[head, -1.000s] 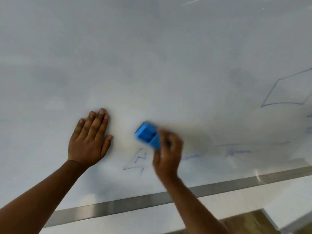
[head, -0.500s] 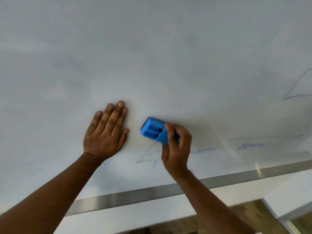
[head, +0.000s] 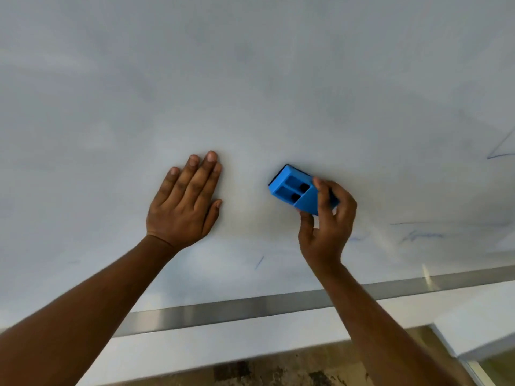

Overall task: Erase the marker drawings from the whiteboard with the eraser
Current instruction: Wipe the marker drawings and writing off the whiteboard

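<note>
The eraser (head: 299, 190) is gripped by the right hand (head: 327, 221) for wiping, while the whiteboard (head: 250, 79) is braced by the flat, straight-fingered left hand (head: 185, 203).

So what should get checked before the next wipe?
1. Right hand grips the blue eraser: ok.
2. Left hand flat on the whiteboard: ok.
3. Eraser pad touching the board: cannot tell.
4. Board wiped clean: not ok; a short blue stroke and faint scribbles remain.
5. Nothing lies between the eraser and the stroke: ok.
</note>
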`<action>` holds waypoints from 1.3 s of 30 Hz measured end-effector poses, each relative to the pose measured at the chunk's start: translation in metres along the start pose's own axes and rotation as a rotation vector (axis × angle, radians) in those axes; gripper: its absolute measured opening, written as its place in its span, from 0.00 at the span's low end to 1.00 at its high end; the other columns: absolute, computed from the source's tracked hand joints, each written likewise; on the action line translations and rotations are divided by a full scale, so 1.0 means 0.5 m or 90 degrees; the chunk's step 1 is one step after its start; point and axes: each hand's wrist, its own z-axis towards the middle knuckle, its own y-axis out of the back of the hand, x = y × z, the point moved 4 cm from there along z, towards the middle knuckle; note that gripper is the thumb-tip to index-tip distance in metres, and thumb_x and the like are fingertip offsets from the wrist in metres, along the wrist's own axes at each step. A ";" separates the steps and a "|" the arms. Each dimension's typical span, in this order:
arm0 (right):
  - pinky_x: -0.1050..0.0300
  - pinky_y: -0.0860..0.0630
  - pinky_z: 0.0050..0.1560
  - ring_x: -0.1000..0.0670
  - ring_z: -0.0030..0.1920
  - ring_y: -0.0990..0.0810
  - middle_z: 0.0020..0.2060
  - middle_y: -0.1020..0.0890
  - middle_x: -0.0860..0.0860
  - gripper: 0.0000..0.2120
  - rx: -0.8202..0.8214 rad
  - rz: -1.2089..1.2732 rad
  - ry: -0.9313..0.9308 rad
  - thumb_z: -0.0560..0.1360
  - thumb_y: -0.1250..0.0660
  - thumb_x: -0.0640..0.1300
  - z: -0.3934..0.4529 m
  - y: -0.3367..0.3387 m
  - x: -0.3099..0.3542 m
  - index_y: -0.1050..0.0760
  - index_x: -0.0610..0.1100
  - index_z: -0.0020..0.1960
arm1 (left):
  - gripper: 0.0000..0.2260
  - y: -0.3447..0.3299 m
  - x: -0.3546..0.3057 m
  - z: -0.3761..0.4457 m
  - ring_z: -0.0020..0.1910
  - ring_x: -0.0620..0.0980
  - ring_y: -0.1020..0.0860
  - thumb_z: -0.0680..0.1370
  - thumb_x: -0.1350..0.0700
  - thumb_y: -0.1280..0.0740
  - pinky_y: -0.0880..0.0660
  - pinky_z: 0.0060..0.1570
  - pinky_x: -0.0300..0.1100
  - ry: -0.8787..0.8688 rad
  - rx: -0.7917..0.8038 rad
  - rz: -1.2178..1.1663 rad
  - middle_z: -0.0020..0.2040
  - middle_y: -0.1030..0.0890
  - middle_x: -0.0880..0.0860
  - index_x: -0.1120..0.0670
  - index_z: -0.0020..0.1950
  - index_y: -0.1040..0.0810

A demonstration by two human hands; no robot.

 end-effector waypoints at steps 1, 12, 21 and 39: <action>0.52 0.28 0.67 0.54 0.69 0.31 0.65 0.27 0.46 0.29 -0.015 -0.003 -0.004 0.80 0.30 0.38 -0.009 -0.003 0.005 0.32 0.48 0.78 | 0.32 0.000 0.000 -0.001 0.88 0.55 0.45 0.85 0.47 0.40 0.49 0.87 0.51 -0.001 0.002 0.000 0.89 0.45 0.56 0.60 0.87 0.40; 0.47 0.22 0.61 0.46 0.55 0.19 0.57 0.19 0.50 0.17 0.336 0.035 0.252 0.79 0.26 0.43 -0.276 -0.072 0.018 0.20 0.52 0.67 | 0.35 0.004 0.003 0.005 0.88 0.56 0.45 0.83 0.48 0.36 0.49 0.87 0.52 -0.019 0.000 0.008 0.89 0.45 0.57 0.60 0.87 0.40; 0.49 0.26 0.68 0.49 0.67 0.28 0.64 0.27 0.46 0.24 0.112 0.015 -0.049 0.79 0.30 0.39 -0.203 -0.045 0.006 0.28 0.46 0.74 | 0.32 -0.004 0.001 -0.001 0.88 0.57 0.45 0.85 0.48 0.41 0.50 0.87 0.52 -0.015 -0.003 0.033 0.89 0.45 0.57 0.60 0.87 0.39; 0.46 0.26 0.67 0.41 0.66 0.26 0.64 0.28 0.42 0.26 -0.036 -0.022 -0.107 0.78 0.31 0.36 -0.110 0.018 -0.072 0.30 0.40 0.75 | 0.33 -0.001 -0.007 -0.006 0.88 0.57 0.45 0.84 0.47 0.41 0.49 0.87 0.53 -0.015 0.005 0.032 0.89 0.45 0.57 0.61 0.87 0.41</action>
